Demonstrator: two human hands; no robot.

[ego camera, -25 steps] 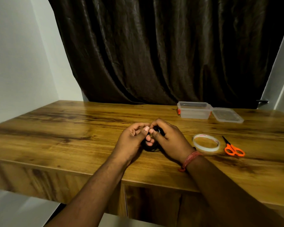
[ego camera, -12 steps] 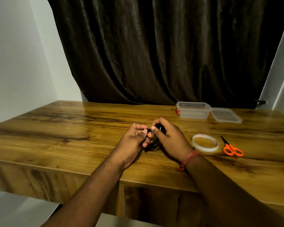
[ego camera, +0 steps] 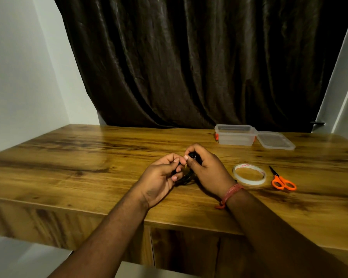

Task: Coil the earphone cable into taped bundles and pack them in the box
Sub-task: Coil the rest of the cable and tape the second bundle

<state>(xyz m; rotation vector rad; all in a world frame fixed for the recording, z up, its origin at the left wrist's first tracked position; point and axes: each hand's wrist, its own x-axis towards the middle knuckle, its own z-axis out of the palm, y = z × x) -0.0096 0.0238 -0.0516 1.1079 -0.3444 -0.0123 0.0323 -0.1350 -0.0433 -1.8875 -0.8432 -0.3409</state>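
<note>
A black earphone cable (ego camera: 186,177) lies bunched between my two hands on the wooden table (ego camera: 88,169); most of it is hidden by my fingers. My left hand (ego camera: 161,177) pinches part of the cable with curled fingers. My right hand (ego camera: 205,169) grips the black coil from the right, its thumb meeting the left fingertips. A clear roll of tape (ego camera: 249,174) lies just right of my right wrist. The open clear plastic box (ego camera: 235,135) stands at the back right.
Orange-handled scissors (ego camera: 282,181) lie right of the tape. The box's clear lid (ego camera: 275,140) rests beside the box. A dark curtain (ego camera: 199,67) hangs behind the table; white walls stand at both sides. The table's front edge runs under my forearms.
My hands stayed together over the cable, with small finger shifts on the coil. My view tilted slightly; the tape, scissors and box did not move.
</note>
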